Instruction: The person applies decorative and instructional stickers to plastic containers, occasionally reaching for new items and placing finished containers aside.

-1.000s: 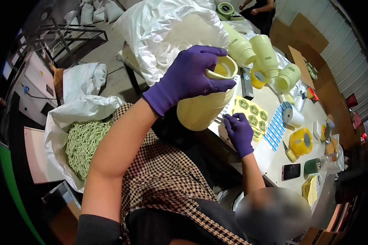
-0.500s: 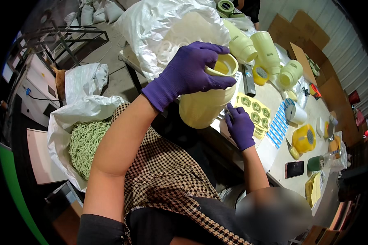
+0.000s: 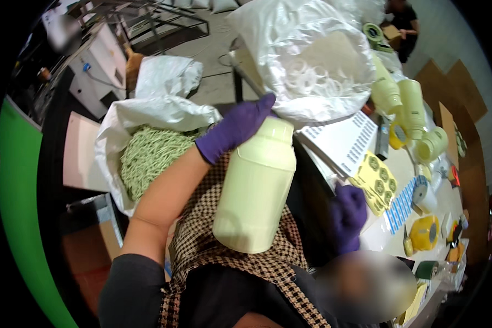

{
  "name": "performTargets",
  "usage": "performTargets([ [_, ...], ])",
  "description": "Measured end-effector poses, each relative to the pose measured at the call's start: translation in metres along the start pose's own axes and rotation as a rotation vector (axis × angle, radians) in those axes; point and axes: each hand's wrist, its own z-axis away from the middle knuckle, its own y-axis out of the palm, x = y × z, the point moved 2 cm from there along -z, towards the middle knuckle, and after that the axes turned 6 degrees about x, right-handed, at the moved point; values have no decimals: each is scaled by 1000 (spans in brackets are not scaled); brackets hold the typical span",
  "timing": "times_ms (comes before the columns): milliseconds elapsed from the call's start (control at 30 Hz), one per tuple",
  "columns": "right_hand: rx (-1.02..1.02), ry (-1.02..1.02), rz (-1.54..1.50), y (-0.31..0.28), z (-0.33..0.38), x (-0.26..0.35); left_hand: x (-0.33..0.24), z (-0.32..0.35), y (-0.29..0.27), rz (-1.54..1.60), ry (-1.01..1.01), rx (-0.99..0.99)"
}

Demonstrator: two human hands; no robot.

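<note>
A: What does the left hand hold?

B: It grips a pale green plastic bottle near the cap end, fingers closed round the top. The bottle hangs tilted in the air above the person's checked apron, beside the bench edge.

A: And the right hand?

B: It wears a purple glove like the left and rests curled at the bench edge, just beside a yellow sheet of round green labels. Whether it holds anything, one cannot tell.

A: What other labels lie there?

B: A white sheet of small dark labels lies next to the yellow one, and a strip of blue labels lies below it. More pale green bottles lie farther along the bench. A clear bag of white rings sits at the top, and a white sack of green netting stands left.
</note>
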Motion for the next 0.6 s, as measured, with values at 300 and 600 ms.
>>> performTargets([
  [300, 320, -260, 77, 77, -8, 55, 74, 51, 28, 510, -330, -153],
  [600, 354, -332, 180, 102, -15, 60, 92, 52, 35, 658, -249, -143],
])
